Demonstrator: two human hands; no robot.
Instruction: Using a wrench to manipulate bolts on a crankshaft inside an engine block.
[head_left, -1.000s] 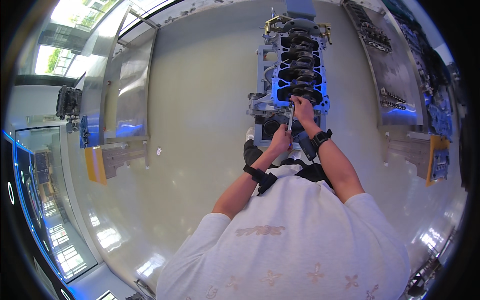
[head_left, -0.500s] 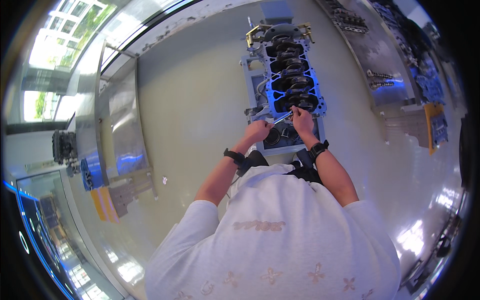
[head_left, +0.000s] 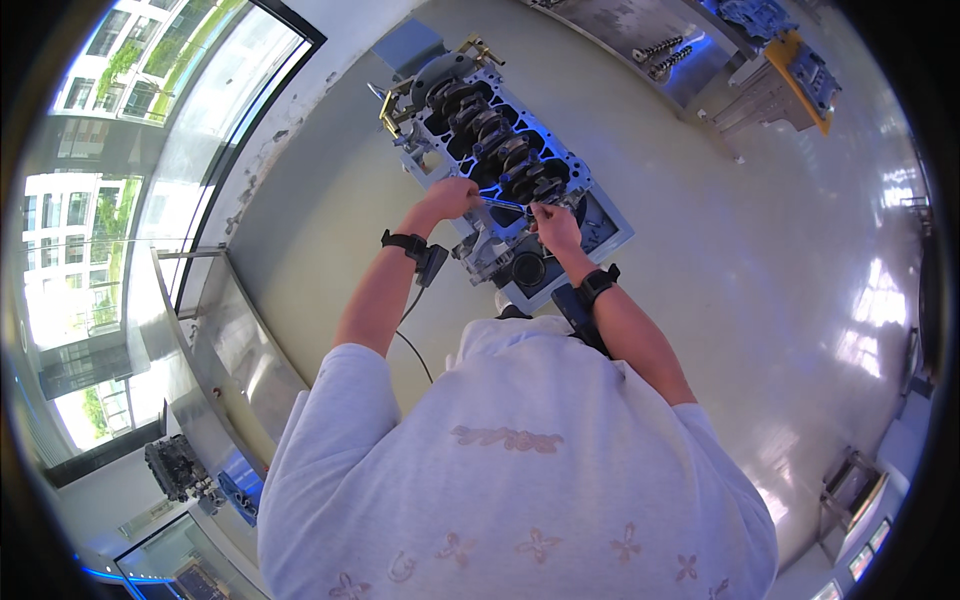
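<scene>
A blue engine block (head_left: 545,137) lies with its open side up in front of me, its dark crankshaft (head_left: 487,133) running along the middle. Across the block's near end stretches a slim, shiny wrench (head_left: 503,205). My left hand (head_left: 455,198) is closed round its left end, by the block's left side. At the other end my right hand (head_left: 556,228) has its fingers closed on the wrench, close to the near end of the crankshaft. The fingers hide the wrench's head and whatever it meets.
The block rests on a grey stand with a tray (head_left: 612,222); a round dark part (head_left: 528,268) sits at its near end. Camshafts (head_left: 660,55) lie on a metal bench at upper right. A metal table (head_left: 240,350) stands at left, and a cable (head_left: 410,345) hangs below my left wrist.
My view has turned, so the block now slants from upper left to lower right. The left hand has swung with the wrench's end toward the block's left side; the right hand stays at the near end.
</scene>
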